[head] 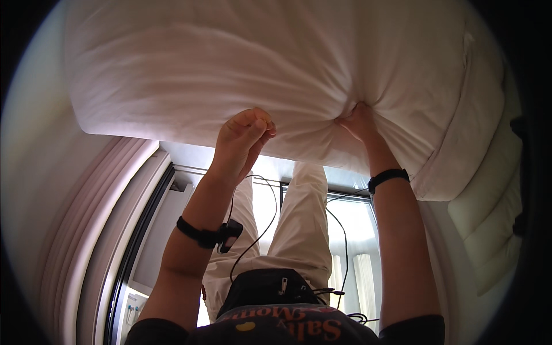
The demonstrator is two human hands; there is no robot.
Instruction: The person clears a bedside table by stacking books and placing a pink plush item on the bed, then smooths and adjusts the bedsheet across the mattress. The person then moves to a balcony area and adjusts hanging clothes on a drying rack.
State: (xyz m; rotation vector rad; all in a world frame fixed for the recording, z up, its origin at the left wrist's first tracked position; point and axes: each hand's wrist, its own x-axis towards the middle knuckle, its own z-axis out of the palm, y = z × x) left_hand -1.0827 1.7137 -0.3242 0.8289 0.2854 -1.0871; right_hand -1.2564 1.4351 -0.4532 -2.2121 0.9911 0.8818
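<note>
A pale fabric bed cover or sheet (207,82) is spread over a thick mattress-like bulk across the top of the view. My right hand (359,123) grips its near side, thumb and fingers sunk into the cloth, and sharp folds fan out from there. To the left, my left hand (248,140) is raised in front of the cover's lower edge. Its thumb and fingertips are pinched together, with nothing visible between them. Whether it touches the cloth is hard to tell.
Pleated curtains (101,207) and a dark-edged frame (138,241) stand at the left. A cushioned, pale headboard-like panel (487,224) borders the bed at right. A thin black cable (275,207) loops before my legs. Black bands (388,177) circle both forearms; the left one carries a small device (229,236).
</note>
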